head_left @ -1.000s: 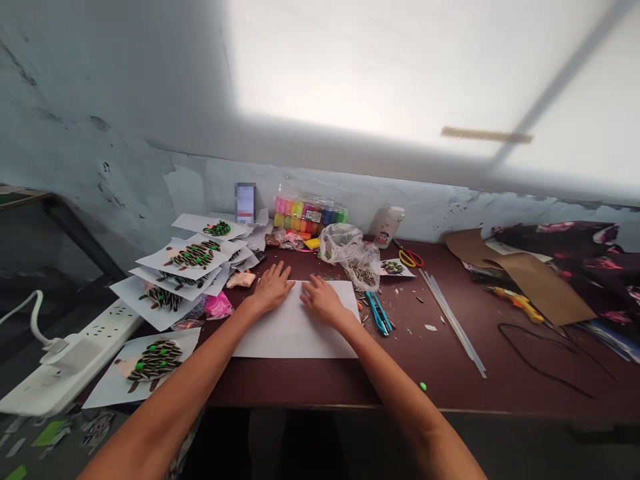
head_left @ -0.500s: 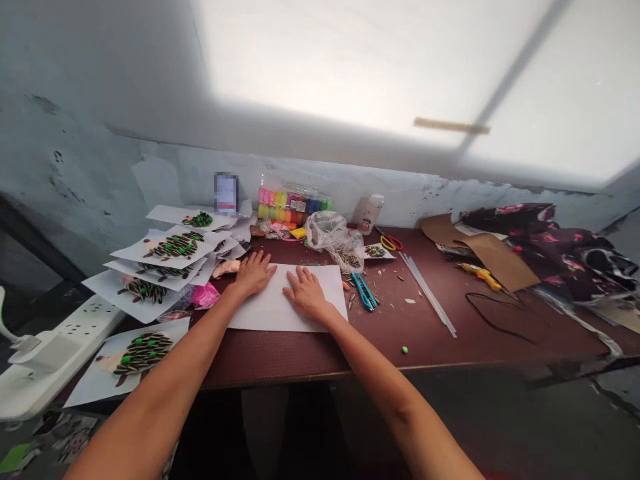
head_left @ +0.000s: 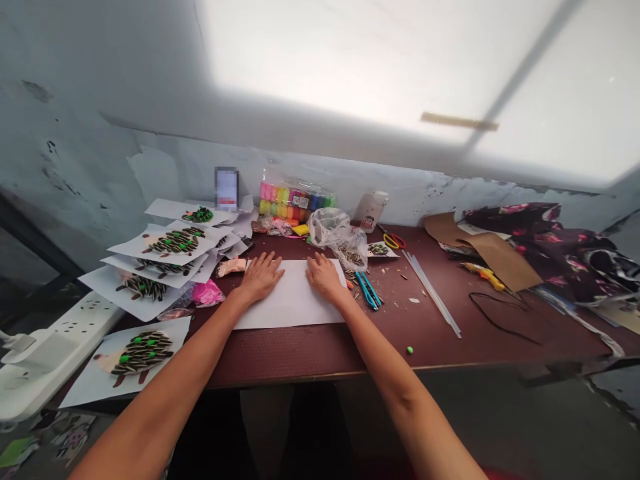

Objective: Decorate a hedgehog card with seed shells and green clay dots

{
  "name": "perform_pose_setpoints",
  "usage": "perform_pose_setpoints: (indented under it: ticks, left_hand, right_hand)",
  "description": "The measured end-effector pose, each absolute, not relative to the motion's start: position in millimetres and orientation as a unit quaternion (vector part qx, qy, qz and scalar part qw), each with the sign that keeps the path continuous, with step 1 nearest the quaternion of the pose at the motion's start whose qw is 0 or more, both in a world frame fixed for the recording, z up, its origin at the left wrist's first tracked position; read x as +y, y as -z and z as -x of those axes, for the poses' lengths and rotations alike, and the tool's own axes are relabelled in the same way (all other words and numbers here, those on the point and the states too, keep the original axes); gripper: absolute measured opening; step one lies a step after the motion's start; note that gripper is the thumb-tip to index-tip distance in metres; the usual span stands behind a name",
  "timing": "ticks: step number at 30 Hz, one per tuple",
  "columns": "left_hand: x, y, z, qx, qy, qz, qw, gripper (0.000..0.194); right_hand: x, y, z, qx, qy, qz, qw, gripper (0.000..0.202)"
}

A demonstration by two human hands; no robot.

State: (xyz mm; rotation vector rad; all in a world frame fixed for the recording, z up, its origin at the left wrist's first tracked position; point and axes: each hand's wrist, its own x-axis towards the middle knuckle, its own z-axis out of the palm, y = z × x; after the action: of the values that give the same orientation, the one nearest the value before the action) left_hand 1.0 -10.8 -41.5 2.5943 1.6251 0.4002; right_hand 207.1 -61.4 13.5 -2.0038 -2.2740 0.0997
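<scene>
A blank white sheet of paper lies on the dark red table in front of me. My left hand rests flat on its left part, fingers stretched toward the far edge. On the right part lies my right hand, its fingers also extended. A lump of pale pink clay sits just left of my left hand. Close to my right hand are a blue utility knife and a clear plastic bag with striped seeds by it.
Paper sheets with seed-and-clay hedgehogs are stacked at left, above another hedgehog picture and a power strip. Coloured clay packs, a bottle and scissors stand behind. Glue sticks and a yellow glue gun lie right.
My right hand has slid rightward over the paper, toward its right edge, so my hands are farther apart. My left hand stays flat at the left part. The view has shifted slightly.
</scene>
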Motion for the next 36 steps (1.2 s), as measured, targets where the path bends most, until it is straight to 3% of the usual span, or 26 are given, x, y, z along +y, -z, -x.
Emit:
perform_pose_setpoints:
  ticks: [9, 15, 20, 22, 28, 32, 36]
  left_hand:
    - [13.1, 52.5, 17.2, 0.511, -0.318, -0.794, 0.083, 0.05]
    - [6.5, 36.6, 12.7, 0.473, -0.352, -0.803, 0.086, 0.066]
    - [2.1, 16.9, 14.8, 0.499, -0.429, -0.75, 0.066, 0.066]
    - [0.8, 10.6, 17.3, 0.527, -0.457, -0.711, 0.088, 0.06]
    - [-1.0, 2.4, 22.6, 0.572, -0.472, -0.642, 0.196, 0.014]
    - [-2.0, 1.1, 24.7, 0.607, -0.459, -0.629, 0.16, 0.019]
    - [0.0, 3.2, 26.4, 0.65, -0.432, -0.609, 0.139, 0.023]
  right_hand:
    - [-50.7, -19.6, -216.3, -0.735, 0.04, 0.674, 0.063, 0.03]
    - [-51.9, -24.2, -228.4, -0.745, 0.076, 0.639, 0.178, 0.026]
    - [-58.2, -24.8, -236.6, -0.727, 0.11, 0.615, 0.285, 0.022]
    - [-58.5, -23.8, -237.8, -0.72, 0.118, 0.611, 0.306, 0.022]
    - [-54.6, -16.6, -243.1, -0.692, 0.111, 0.653, 0.285, 0.024]
    - [-56.5, -17.8, -250.2, -0.636, 0.115, 0.707, 0.288, 0.041]
    - [-64.5, -29.7, -244.2, -0.679, 0.113, 0.664, 0.293, 0.048]
